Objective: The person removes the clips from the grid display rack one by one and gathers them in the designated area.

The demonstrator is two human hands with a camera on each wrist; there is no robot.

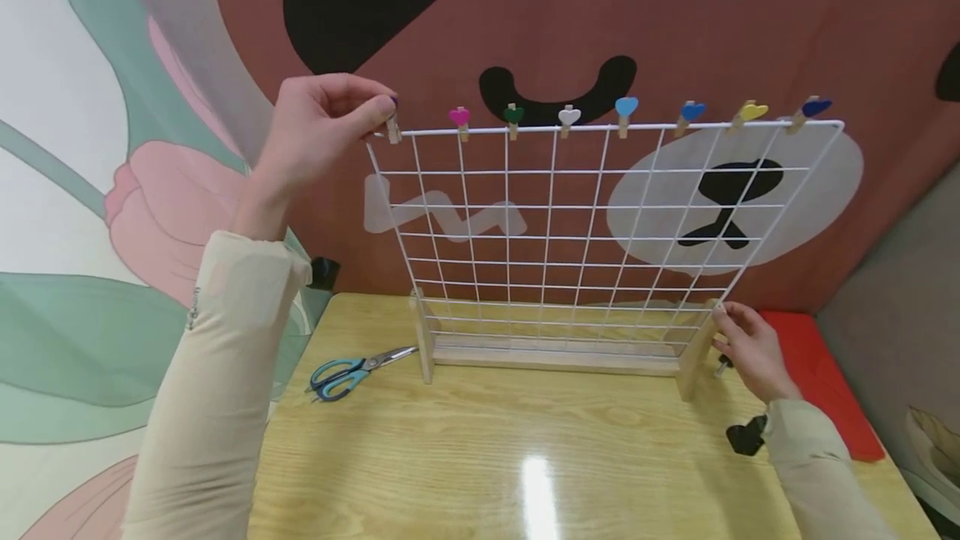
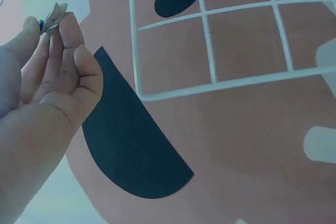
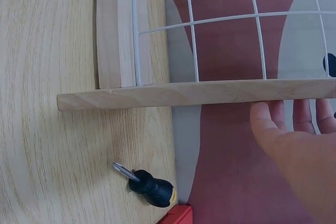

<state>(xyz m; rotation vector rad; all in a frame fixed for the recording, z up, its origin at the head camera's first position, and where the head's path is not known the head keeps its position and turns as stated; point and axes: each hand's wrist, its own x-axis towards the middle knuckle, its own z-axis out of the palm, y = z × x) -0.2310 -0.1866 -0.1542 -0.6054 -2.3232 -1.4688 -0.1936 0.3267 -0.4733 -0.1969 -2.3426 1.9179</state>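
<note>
- The left hand [image 1: 322,127] is raised to the top left corner of the white wire grid [image 1: 570,223], pinching a small wooden clothespin [image 1: 392,125] between thumb and fingertips, right at the top wire.
- From the left wrist view, that clothespin [image 2: 52,18] sits between thumb tip and forefinger, the other fingers curled loosely beside them; the grid's corner [image 2: 142,93] lies just beside the hand.
- Seven more clips with coloured hearts stand along the top wire: pink [image 1: 459,118], green [image 1: 513,117], white [image 1: 569,117], light blue [image 1: 626,109], blue [image 1: 690,114], yellow [image 1: 748,113] and dark blue [image 1: 813,109].
- The right hand [image 1: 752,350] rests with straight, relaxed fingers against the right wooden foot [image 1: 696,352] of the grid's stand (its fingertips touch the foot's edge in the right wrist view [image 3: 210,94]).
- The stand sits upright on the wooden surface [image 1: 525,457], near its back edge.
- Teal-handled scissors [image 1: 348,373] lie on the surface left of the stand.
- A short black-handled screwdriver [image 3: 147,184] lies just beside the right foot, near a red object [image 1: 817,390] at the surface's right edge.
</note>
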